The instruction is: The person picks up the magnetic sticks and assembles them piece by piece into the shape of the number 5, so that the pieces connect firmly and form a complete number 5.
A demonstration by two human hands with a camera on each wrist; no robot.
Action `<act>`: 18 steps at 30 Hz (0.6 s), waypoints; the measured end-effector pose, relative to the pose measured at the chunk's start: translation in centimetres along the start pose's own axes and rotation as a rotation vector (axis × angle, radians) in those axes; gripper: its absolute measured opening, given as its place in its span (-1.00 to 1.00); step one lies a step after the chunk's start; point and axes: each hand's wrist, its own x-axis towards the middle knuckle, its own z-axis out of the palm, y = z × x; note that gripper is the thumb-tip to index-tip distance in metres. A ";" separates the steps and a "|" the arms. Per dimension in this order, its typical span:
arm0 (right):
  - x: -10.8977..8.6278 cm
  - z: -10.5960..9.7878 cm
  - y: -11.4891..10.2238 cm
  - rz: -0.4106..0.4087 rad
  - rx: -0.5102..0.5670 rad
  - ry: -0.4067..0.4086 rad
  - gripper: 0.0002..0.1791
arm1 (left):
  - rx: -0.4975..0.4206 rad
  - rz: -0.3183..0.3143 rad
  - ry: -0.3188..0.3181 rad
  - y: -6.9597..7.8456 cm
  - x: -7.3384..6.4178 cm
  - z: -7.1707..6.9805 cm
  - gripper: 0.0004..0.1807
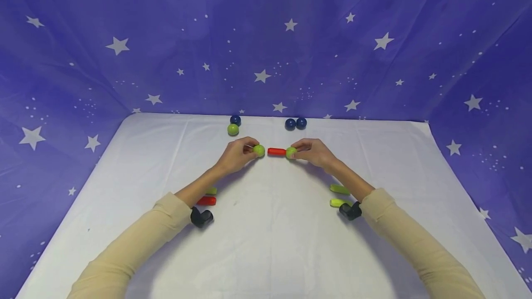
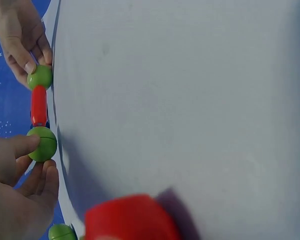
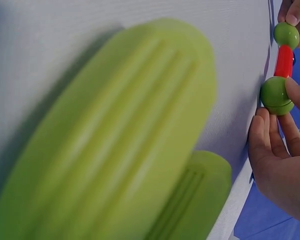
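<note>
Over the far middle of the table, my left hand [image 1: 237, 155] pinches a green ball [image 1: 259, 151] between thumb and fingers. Facing it, my right hand [image 1: 316, 152] grips another green ball [image 1: 291, 152]. A short red rod [image 1: 276, 152] sticks out from that second ball toward the left one, in line with both. In the head view a small gap shows between the rod's free end and the left ball. A seam line runs round the left ball [image 2: 43, 144] in the left wrist view. Fingertips partly cover both balls.
Behind the hands lie a blue ball [image 1: 235, 120] beside a green ball [image 1: 233, 129], and two blue balls [image 1: 296, 123]. A red stick [image 1: 206, 201] and a yellow-green stick [image 1: 211, 191] lie under the left forearm. Two yellow-green sticks [image 1: 340, 189] lie by the right forearm.
</note>
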 end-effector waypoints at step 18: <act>-0.1 0.1 -0.4 0.002 0.004 0.001 -0.58 | 0.012 0.016 -0.017 0.1 0.4 0.5 -0.69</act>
